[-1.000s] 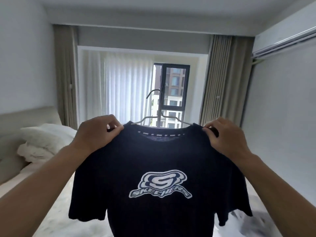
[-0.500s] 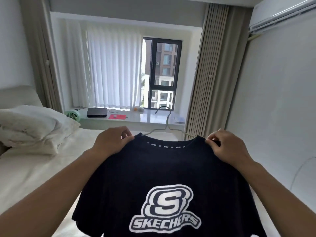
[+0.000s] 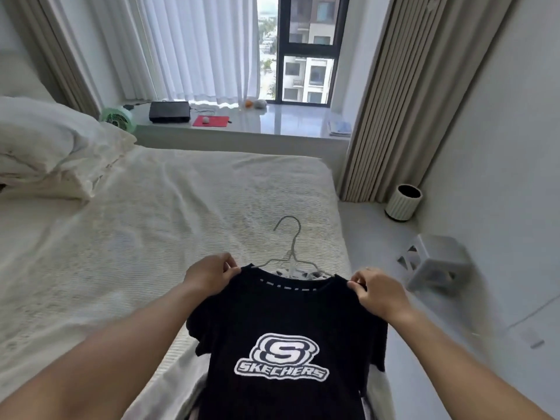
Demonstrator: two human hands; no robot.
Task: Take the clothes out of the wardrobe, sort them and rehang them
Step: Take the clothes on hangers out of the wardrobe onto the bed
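Note:
A dark navy T-shirt point(image 3: 281, 322) with a white printed logo hangs on a pale wire hanger point(image 3: 290, 247), low over the near right corner of the bed point(image 3: 157, 225). My left hand point(image 3: 209, 275) pinches the shirt's left shoulder. The right shoulder is pinched by my right hand point(image 3: 377, 294). The hanger's hook points away from me above the collar. Light and dark fabric shows beneath the shirt at the bed's edge; what it is cannot be told.
Pillows point(image 3: 45, 147) lie at the bed's left head end. A window ledge point(image 3: 272, 122) behind holds a black box, a red pad and a green fan point(image 3: 116, 116). On the floor to the right stand a ribbed bin point(image 3: 403, 206) and a grey stool point(image 3: 436, 262).
The shirt and both hands have come down from window height to just above the bed. My view has tilted down with them. Both hands keep their hold on the shoulders.

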